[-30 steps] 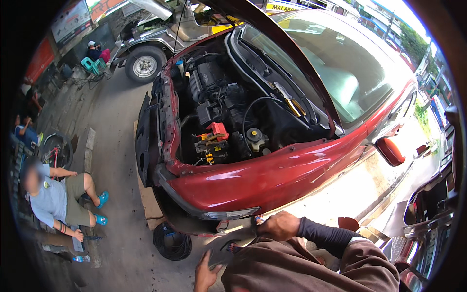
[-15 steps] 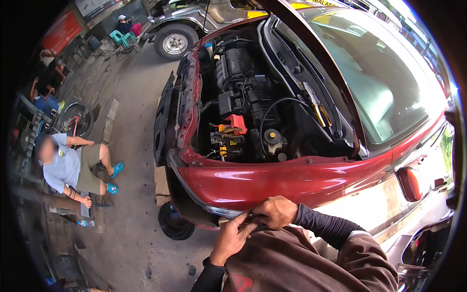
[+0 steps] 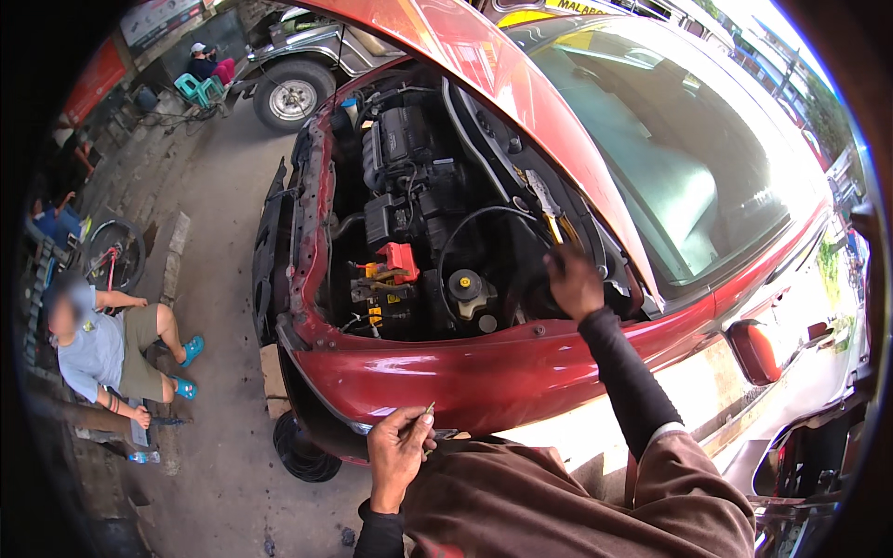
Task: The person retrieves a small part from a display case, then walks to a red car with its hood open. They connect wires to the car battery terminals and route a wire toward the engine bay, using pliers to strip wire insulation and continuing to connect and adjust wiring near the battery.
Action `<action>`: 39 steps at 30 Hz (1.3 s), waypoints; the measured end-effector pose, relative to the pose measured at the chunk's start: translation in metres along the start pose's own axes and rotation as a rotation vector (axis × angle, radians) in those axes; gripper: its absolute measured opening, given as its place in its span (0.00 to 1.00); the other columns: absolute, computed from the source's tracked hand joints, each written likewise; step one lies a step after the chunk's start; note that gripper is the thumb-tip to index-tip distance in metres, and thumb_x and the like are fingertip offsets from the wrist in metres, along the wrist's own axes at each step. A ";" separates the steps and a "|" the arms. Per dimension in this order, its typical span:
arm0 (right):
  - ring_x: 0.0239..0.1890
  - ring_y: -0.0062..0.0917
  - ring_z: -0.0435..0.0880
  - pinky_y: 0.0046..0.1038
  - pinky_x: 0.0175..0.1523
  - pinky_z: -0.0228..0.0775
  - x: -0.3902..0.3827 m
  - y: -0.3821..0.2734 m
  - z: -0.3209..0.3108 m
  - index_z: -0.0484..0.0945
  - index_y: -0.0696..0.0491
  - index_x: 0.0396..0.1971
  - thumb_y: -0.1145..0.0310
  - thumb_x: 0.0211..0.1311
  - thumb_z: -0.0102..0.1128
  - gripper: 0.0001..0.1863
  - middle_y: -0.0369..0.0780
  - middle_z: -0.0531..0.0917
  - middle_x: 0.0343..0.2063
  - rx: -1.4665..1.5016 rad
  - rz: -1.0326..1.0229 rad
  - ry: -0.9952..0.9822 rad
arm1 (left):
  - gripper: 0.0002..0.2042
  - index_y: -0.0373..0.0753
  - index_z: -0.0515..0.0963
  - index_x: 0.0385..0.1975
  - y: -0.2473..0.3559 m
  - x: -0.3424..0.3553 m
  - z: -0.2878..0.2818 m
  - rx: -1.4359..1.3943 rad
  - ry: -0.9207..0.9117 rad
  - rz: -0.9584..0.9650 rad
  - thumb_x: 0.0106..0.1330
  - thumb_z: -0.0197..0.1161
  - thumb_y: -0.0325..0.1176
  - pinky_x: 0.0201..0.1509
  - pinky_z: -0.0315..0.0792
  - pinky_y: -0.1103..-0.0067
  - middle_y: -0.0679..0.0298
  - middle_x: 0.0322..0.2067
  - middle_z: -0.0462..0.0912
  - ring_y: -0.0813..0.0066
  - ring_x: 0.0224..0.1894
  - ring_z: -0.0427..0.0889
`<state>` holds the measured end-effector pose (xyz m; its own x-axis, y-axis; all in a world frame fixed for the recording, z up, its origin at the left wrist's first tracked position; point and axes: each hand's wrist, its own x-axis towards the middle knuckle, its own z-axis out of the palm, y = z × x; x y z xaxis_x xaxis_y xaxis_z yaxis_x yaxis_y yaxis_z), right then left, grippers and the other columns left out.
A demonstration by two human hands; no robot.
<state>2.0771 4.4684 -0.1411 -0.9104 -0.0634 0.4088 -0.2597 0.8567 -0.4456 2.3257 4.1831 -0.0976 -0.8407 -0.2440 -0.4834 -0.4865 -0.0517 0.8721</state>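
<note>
My left hand (image 3: pixel 398 451) is raised beside the red front fender (image 3: pixel 446 377). Its thumb and fingers pinch a small thin piece (image 3: pixel 431 408), whose pale tip shows above them; its kind is too small to make out. Over the rear of the engine bay stretches my right hand (image 3: pixel 575 284), its fingers smeared by motion. They are right by the handle ends of yellow-handled pliers (image 3: pixel 546 202), which lie on the ledge below the windshield. Whether the fingers touch the pliers cannot be told.
The raised red hood (image 3: pixel 484 70) slants over the engine bay. A battery with a red cover (image 3: pixel 400 262) and a capped reservoir (image 3: pixel 470 288) sit near the fender. Black coiled hose (image 3: pixel 302 451) lies on the ground. At left a person (image 3: pixel 116 339) sits.
My right hand has left my left hand and moved forward to the pliers. My left hand has shifted slightly left, keeping its pinch. The view has turned, so the hood shows more.
</note>
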 end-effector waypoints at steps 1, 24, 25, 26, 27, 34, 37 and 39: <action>0.50 0.46 0.83 0.45 0.54 0.74 0.015 0.017 0.008 0.81 0.53 0.53 0.60 0.68 0.65 0.18 0.48 0.83 0.45 -0.141 -0.063 0.040 | 0.11 0.33 0.85 0.49 0.001 0.002 -0.001 -0.062 -0.042 0.059 0.74 0.68 0.34 0.23 0.70 0.88 0.67 0.26 0.85 0.85 0.24 0.82; 0.59 0.56 0.76 0.54 0.66 0.65 0.048 0.022 0.048 0.75 0.62 0.52 0.60 0.68 0.61 0.22 0.59 0.79 0.49 -0.086 0.139 0.223 | 0.10 0.35 0.80 0.45 -0.043 0.021 -0.054 -0.324 -0.071 -0.019 0.79 0.60 0.37 0.27 0.74 0.86 0.60 0.36 0.87 0.81 0.28 0.84; 0.54 0.52 0.79 0.49 0.60 0.71 0.040 0.011 0.036 0.76 0.61 0.53 0.61 0.70 0.60 0.21 0.56 0.82 0.43 -0.101 0.152 0.205 | 0.10 0.36 0.79 0.45 -0.042 0.024 -0.055 -0.359 -0.101 0.014 0.79 0.60 0.37 0.26 0.74 0.85 0.57 0.41 0.88 0.79 0.28 0.84; 0.52 0.48 0.81 0.45 0.57 0.73 0.024 -0.003 0.024 0.77 0.61 0.53 0.61 0.70 0.60 0.20 0.53 0.83 0.42 0.291 0.294 0.131 | 0.09 0.36 0.79 0.45 -0.040 0.026 -0.056 -0.410 -0.129 0.010 0.78 0.60 0.37 0.26 0.74 0.85 0.56 0.43 0.88 0.78 0.28 0.84; 0.51 0.45 0.82 0.43 0.55 0.75 0.002 -0.017 0.009 0.76 0.60 0.55 0.63 0.70 0.60 0.20 0.51 0.82 0.44 0.590 0.416 0.087 | 0.09 0.37 0.79 0.45 -0.039 0.028 -0.057 -0.468 -0.151 -0.002 0.78 0.60 0.36 0.25 0.74 0.85 0.55 0.45 0.88 0.78 0.28 0.85; 0.38 0.32 0.87 0.35 0.42 0.83 -0.156 -0.132 -0.024 0.71 0.55 0.63 0.70 0.71 0.61 0.22 0.42 0.85 0.41 1.565 0.694 -0.742 | 0.08 0.40 0.76 0.45 -0.037 0.043 -0.047 -0.683 -0.327 -0.034 0.78 0.57 0.37 0.21 0.68 0.86 0.50 0.64 0.79 0.75 0.27 0.84; 0.40 0.33 0.88 0.37 0.46 0.83 -0.184 -0.156 -0.028 0.75 0.53 0.60 0.58 0.78 0.59 0.20 0.44 0.86 0.40 1.905 0.945 -1.045 | 0.08 0.40 0.75 0.46 -0.036 0.043 -0.041 -0.811 -0.456 -0.021 0.79 0.57 0.37 0.21 0.67 0.86 0.58 0.54 0.83 0.76 0.27 0.84; 0.45 0.38 0.89 0.43 0.52 0.83 -0.194 -0.159 -0.029 0.77 0.54 0.58 0.56 0.80 0.55 0.19 0.46 0.86 0.43 2.054 0.868 -1.159 | 0.08 0.40 0.75 0.46 -0.039 0.036 -0.041 -0.892 -0.543 -0.002 0.79 0.56 0.37 0.22 0.67 0.86 0.63 0.46 0.83 0.76 0.27 0.84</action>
<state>2.3047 4.3590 -0.1266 -0.4913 -0.8355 -0.2463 0.8538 -0.4060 -0.3259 2.3245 4.1371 -0.1457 -0.9412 0.2140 -0.2613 -0.3221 -0.8017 0.5036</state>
